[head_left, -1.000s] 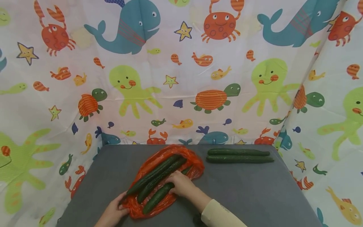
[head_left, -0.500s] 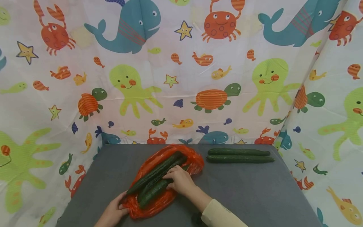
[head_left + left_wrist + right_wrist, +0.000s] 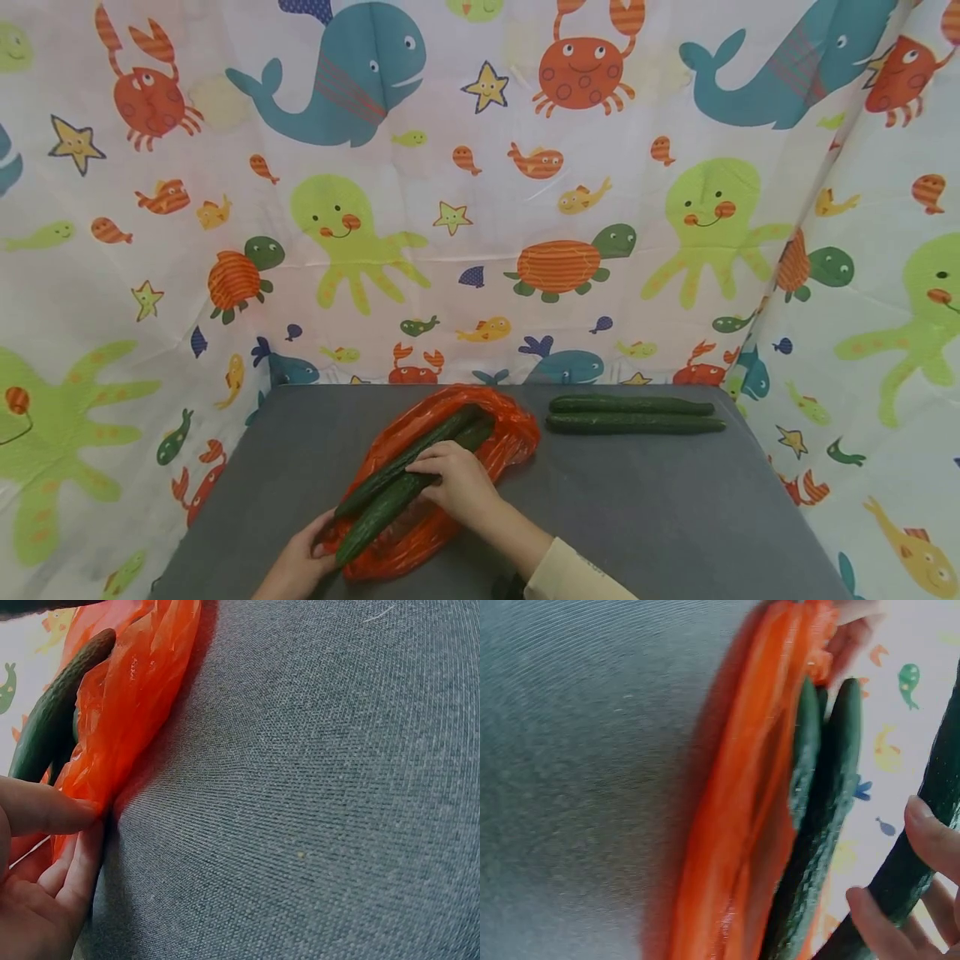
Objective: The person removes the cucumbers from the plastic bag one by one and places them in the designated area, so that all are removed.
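My right hand [image 3: 459, 486] grips a long dark green cucumber [image 3: 381, 515], which lies slantwise above the others. In the right wrist view this cucumber [image 3: 904, 874] is held apart from the bag, fingers and thumb around it. Beneath it, an orange plastic bag [image 3: 420, 546] lies spread on the table with more cucumbers [image 3: 397, 464] on it, partly hidden by the hand and the held one. My left hand [image 3: 298, 557] pinches the near left end of the bag. The left wrist view shows the thumb and fingers on the orange film [image 3: 124, 727].
Two more cucumbers [image 3: 633, 414] lie side by side at the back right of the grey table [image 3: 660, 508]. A curtain [image 3: 480, 275] printed with sea animals stands behind the table and along both sides. A small dark object [image 3: 508, 586] shows beside the right sleeve.
My right hand has moved left with the cucumber, from the bag's right side to above the other cucumbers. The left hand has stayed at the bag's near end.
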`<state>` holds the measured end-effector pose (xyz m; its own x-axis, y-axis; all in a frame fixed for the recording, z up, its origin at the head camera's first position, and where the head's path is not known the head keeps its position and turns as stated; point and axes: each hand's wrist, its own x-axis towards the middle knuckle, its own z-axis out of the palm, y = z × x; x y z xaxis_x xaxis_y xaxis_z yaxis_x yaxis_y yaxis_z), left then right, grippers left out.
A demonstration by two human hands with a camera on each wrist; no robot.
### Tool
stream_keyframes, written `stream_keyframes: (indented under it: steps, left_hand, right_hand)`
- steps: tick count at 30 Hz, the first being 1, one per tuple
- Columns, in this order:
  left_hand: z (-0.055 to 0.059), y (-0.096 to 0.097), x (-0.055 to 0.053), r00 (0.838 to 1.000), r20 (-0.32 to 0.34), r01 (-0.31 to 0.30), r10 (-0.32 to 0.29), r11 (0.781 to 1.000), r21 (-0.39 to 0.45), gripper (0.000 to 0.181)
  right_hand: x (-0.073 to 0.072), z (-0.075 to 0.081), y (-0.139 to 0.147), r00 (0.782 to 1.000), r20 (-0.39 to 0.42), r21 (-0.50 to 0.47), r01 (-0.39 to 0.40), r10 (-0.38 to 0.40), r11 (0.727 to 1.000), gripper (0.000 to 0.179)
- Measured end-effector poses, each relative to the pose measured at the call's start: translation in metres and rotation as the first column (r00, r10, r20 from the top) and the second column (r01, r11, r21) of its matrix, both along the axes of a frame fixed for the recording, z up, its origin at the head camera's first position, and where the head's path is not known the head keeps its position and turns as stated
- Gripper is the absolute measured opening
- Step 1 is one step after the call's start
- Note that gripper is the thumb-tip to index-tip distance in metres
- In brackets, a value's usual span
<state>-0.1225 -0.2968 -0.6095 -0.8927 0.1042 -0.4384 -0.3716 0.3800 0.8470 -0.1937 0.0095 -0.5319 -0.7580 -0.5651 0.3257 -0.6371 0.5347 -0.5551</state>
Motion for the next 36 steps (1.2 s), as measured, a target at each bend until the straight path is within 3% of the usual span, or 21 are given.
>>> stream_keyframes:
  steps: [7,12,18,24,36]
  left_hand:
    - [-0.004,-0.003,0.001,1.000,0.012,0.011,-0.010,1.000,-0.019,0.088]
    - [-0.005,-0.005,0.001,0.999,0.011,0.033,-0.033,0.999,-0.034,0.086]
    - [-0.004,-0.003,0.001,0.999,-0.010,0.036,-0.036,0.999,-0.034,0.084]
    - [-0.002,-0.001,0.000,1.000,-0.014,0.020,-0.020,0.999,-0.044,0.084]
    - [0.001,0.001,0.000,1.000,-0.023,0.017,-0.018,0.999,-0.038,0.083]
  right_hand:
    - [0.003,0.009,0.000,0.998,0.042,-0.082,0.042,-0.038,0.996,0.040]
    - [0.009,0.016,0.000,0.989,0.020,-0.111,0.146,-0.145,0.983,0.041]
    - [0.010,0.022,0.007,0.962,0.029,-0.140,0.274,-0.272,0.952,0.041]
    - [0.006,0.025,0.021,0.939,0.066,-0.149,0.344,-0.338,0.927,0.039]
    - [-0.004,0.022,0.063,0.867,0.075,-0.167,0.497,-0.492,0.851,0.040]
